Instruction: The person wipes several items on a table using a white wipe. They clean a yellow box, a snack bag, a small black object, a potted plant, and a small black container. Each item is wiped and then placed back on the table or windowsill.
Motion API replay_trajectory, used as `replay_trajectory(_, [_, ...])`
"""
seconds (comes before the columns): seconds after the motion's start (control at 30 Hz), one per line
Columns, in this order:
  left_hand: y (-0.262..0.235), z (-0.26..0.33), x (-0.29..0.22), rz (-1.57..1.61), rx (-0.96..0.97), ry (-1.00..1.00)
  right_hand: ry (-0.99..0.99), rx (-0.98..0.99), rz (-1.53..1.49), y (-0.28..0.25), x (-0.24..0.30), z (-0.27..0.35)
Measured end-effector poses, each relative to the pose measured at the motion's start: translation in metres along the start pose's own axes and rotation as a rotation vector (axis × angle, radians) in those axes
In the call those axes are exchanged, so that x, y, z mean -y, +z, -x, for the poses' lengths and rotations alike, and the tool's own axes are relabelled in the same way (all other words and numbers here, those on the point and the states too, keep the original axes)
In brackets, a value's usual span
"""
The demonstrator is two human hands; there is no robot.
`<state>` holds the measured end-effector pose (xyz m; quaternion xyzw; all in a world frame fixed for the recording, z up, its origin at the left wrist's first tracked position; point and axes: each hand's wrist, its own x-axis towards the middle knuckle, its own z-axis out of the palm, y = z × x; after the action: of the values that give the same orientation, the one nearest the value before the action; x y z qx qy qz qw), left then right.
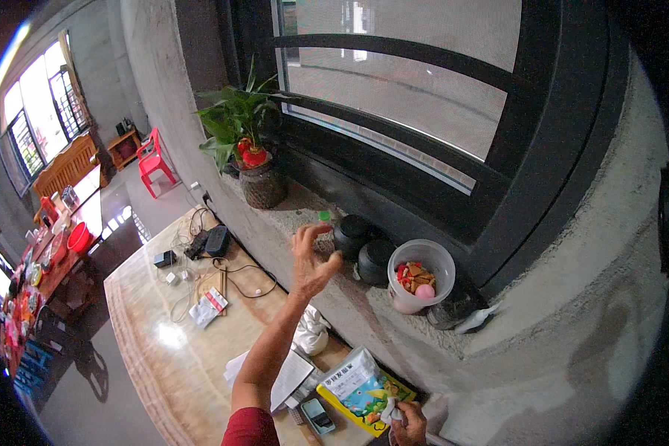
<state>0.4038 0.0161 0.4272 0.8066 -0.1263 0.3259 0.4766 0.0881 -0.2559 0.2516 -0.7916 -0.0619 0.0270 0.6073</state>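
Over the window ledge, my left hand (311, 262) is open, its thumb and fingers apart and nothing seen between them. Just beyond its fingertips shows a small green cap (324, 215); what lies under it is hard to make out. Two round black jars (351, 235) sit side by side to the right of that hand. At the lower edge, my right hand (410, 425) is closed on a crumpled white cloth or tissue (391, 411). It is in front of a yellow and blue picture packet (366, 388) on the table.
A clear tub (432, 256) with mixed small items and a dark plastic bag (453, 306) stand farther right on the ledge. A potted plant (264, 186) is at the left. The table (145, 290) carries cables, adapters, papers, a phone (318, 416) and a white bag (311, 332).
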Motion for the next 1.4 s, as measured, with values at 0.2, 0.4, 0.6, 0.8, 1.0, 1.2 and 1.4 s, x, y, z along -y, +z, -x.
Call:
replay_trajectory(0.2, [0.007,-0.002,-0.008,-0.096,0.035,-0.027,-0.092,-0.035,0.019,0.002,-0.010,0.002])
replay_trajectory(0.4, [0.010,-0.001,-0.002,0.014,0.089,-0.150,-0.034,-0.006,-0.057,-0.001,0.005,0.003])
replay_trajectory(0.6, [0.017,0.009,0.004,0.159,-0.052,-0.182,-0.107,-0.034,-0.020,0.005,-0.021,0.007])
replay_trajectory(0.8, [-0.005,0.034,-0.028,0.584,-0.308,-0.193,-0.141,-0.040,0.374,-0.010,0.048,-0.007])
replay_trajectory(1.0, [-0.046,0.108,-0.081,0.703,-0.097,-0.517,-0.337,-0.195,0.301,-0.004,0.131,-0.042])
replay_trajectory(1.2, [-0.065,0.176,-0.138,0.616,-0.107,-0.418,-0.700,-0.292,0.107,0.010,0.233,-0.081])
replay_trajectory(1.4, [-0.084,0.225,-0.181,0.565,0.023,-0.411,-0.807,-0.117,0.482,0.049,0.260,-0.055])
